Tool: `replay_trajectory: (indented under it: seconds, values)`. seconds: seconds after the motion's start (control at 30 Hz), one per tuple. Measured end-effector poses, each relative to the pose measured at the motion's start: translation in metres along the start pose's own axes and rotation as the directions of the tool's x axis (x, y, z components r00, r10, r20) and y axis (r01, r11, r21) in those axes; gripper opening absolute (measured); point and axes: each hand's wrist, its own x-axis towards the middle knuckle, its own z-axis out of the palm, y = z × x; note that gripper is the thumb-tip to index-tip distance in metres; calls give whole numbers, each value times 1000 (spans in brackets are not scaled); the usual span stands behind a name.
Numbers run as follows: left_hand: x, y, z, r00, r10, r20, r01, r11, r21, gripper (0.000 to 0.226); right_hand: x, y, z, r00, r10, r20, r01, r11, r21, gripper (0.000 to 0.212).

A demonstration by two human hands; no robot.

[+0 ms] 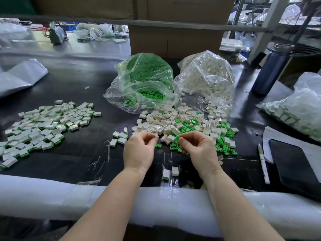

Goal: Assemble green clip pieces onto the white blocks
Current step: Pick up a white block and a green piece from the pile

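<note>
The left hand (141, 148) pinches a white block (156, 136) between thumb and fingertips. The right hand (194, 147) pinches a green clip (177, 137) the same way. Both parts are held just above the counter (78, 84), close together but not yet joined.

Handling: both parts appear small, light and rigid, moulded in plastic. Judged from their size, they slip easily from the fingers; grip the block by its flat side faces and the clip by its body, leaving the mating end free.

Appearance: the block is a smooth, off-white box shape; the clip is bright green with thin prongs.

Supply: loose blocks and clips lie mixed in a heap (187, 126) just beyond the hands. Finished pieces (43, 126), white with a green edge, lie well apart on the left.
</note>
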Motion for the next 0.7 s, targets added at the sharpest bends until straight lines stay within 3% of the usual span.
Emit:
replay_trajectory:
  seconds: [0.1, 0.23, 0.7]
  values:
    - [10, -14, -12, 988, -3, -157, 41, 969, 244, 10, 1, 2, 0, 1000, 0, -17, -1, 1000, -24, 15]
    - [16, -26, -17, 986, -44, -160, 113, 884, 453, 21, 1, 2, 1, 999, -9, -34, 8, 999, -48, 15]
    - [15, -26, -10, 998, -27, -55, 54, 815, 577, 26, 2, 3, 0, 999, -21, -43, 18, 997, -74, 16]
